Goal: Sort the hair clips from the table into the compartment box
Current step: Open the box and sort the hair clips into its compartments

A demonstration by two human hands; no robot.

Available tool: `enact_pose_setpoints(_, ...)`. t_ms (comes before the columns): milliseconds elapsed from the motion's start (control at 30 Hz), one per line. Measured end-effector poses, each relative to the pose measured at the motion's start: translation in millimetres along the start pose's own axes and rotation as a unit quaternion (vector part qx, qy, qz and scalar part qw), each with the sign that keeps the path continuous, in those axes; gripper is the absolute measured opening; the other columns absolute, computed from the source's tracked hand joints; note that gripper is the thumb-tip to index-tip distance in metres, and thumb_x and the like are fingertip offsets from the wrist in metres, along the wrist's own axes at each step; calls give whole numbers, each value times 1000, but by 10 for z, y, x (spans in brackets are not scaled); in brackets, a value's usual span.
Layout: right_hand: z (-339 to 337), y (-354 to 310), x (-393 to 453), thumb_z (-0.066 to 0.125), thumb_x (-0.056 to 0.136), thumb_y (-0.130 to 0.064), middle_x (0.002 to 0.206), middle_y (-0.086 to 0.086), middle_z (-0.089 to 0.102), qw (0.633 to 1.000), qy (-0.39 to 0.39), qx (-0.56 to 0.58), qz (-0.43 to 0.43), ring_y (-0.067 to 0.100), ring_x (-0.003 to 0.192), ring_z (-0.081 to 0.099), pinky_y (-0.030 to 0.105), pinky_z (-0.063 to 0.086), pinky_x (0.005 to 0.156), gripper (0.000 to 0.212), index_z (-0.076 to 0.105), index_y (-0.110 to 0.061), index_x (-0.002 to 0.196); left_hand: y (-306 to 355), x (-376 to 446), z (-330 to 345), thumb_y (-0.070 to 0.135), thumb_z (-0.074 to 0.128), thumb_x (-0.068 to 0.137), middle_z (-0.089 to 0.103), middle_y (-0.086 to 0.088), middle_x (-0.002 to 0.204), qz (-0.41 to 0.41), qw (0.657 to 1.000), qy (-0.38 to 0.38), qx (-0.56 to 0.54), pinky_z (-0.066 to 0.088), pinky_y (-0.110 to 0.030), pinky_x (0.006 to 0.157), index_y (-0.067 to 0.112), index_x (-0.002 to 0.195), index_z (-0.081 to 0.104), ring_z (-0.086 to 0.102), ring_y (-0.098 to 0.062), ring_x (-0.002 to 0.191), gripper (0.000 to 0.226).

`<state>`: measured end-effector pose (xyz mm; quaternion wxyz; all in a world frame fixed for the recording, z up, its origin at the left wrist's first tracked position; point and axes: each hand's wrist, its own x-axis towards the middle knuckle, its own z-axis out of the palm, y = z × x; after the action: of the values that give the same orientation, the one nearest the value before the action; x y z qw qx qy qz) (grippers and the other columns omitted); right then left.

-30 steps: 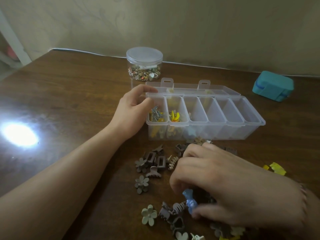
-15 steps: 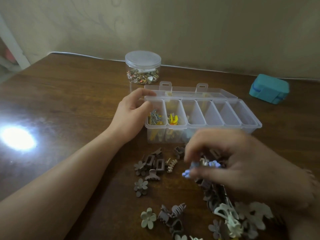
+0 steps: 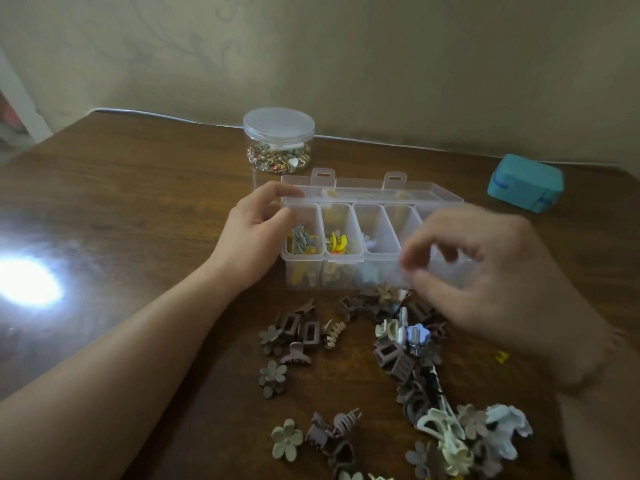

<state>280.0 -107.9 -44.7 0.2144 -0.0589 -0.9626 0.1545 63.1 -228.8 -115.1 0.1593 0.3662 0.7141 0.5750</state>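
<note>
clear compartment box (image 3: 346, 265) steadied by left hand (image 3: 252, 237) gripping its corner; right hand (image 3: 491, 271) blurred above it, fingers curled, contents indiscernible.

Domestic room, likely a home: dark wooden table (image 3: 138, 209) against a patterned wallpapered wall (image 3: 346, 57); trinket jar (image 3: 278, 140) on table near that wall.

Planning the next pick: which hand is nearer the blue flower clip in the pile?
Right. The right hand hovers just above and beside the blue flower clip; the left hand grips the compartment box corner, farther away.
</note>
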Motion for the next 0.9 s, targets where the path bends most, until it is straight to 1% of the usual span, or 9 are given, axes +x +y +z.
enact_pose_setpoints(67, -75, -19, -82, 53, 75, -49, 70, -28, 56, 991, -127, -24, 17, -7, 74, 57, 8, 41, 54, 13, 60, -42, 84, -3, 4, -4, 30, 55, 78, 77, 12, 95, 1, 1000, -1, 0, 55, -44, 92, 30, 110, 66, 71, -9, 97, 33)
enact_pose_setpoints(133, -85, -25, -118, 50, 72, -64, 79, -32, 57, 970, -224, -86, 31, -14, 84, 53, 9, 40, 59, 26, 55, -48, 92, -3, 8, 0, 29, 55, 79, 76, 15, 95, 1, 1000, -4, 0, 56, -42, 91, 32, 108, 66, 71, -6, 95, 31)
enact_pose_setpoints(233, -56, -62, -130, 56, 72, -68, 100, -32, 57, 954, -278, -104, 30, -11, 93, 52, 17, 47, 76, 40, 49, -48, 106, 6, 7, 5, 29, 54, 77, 76, 17, 92, -2, 1000, -8, -4, 55, -34, 86, 34, 105, 65, 70, -2, 92, 31)
enact_pose_setpoints(333, -85, -69, -128, 59, 80, -59, 101, -34, 56, 948, -301, -85, 51, -14, 88, 50, 13, 41, 71, 34, 50, -52, 112, 10, 3, 6, 31, 55, 77, 76, 17, 91, -2, 1000, -6, -5, 52, -29, 83, 33, 106, 66, 70, -1, 92, 31)
enact_pose_setpoints(400, -121, -49, -131, 60, 85, -49, 101, -36, 56, 943, -319, -64, 75, -15, 90, 51, 15, 43, 74, 30, 51, -55, 113, 9, 2, 10, 29, 55, 78, 76, 17, 91, -1, 1000, -5, -5, 51, -27, 81, 32, 107, 66, 70, 0, 92, 31)
enact_pose_setpoints(533, -133, -2, -122, 67, 82, -37, 97, -33, 58, 940, -323, -58, 90, -10, 91, 53, 22, 49, 76, 33, 51, -53, 107, 4, 0, 8, 26, 53, 80, 76, 18, 93, 0, 1000, -3, -5, 51, -27, 80, 30, 109, 65, 70, 0, 93, 32)
enact_pose_setpoints(733, -45, 53, -102, 62, 88, -33, 91, -29, 54, 951, -293, -66, 77, -10, 85, 49, 16, 40, 67, 25, 50, -51, 101, 7, -3, 4, 29, 55, 79, 76, 17, 93, -2, 1000, -5, -9, 52, -29, 81, 32, 108, 65, 71, -3, 92, 31)
enact_pose_setpoints(833, -86, 100, -81, 64, 87, -29, 91, -29, 56, 962, -258, -20, 87, -14, 90, 50, 15, 43, 64, 21, 55, -48, 91, 10, -3, 0, 30, 55, 78, 76, 17, 94, -5, 1000, -8, -11, 53, -33, 85, 32, 108, 65, 71, -3, 93, 32)
enact_pose_setpoints(900, -110, 105, -72, 65, 83, -31, 97, -29, 58, 973, -204, 53, 93, -8, 88, 57, 14, 49, 67, 15, 59, -44, 88, 13, -4, -2, 30, 55, 78, 76, 18, 94, -7, 1000, -6, -8, 54, -36, 87, 32, 109, 65, 70, -3, 93, 33)
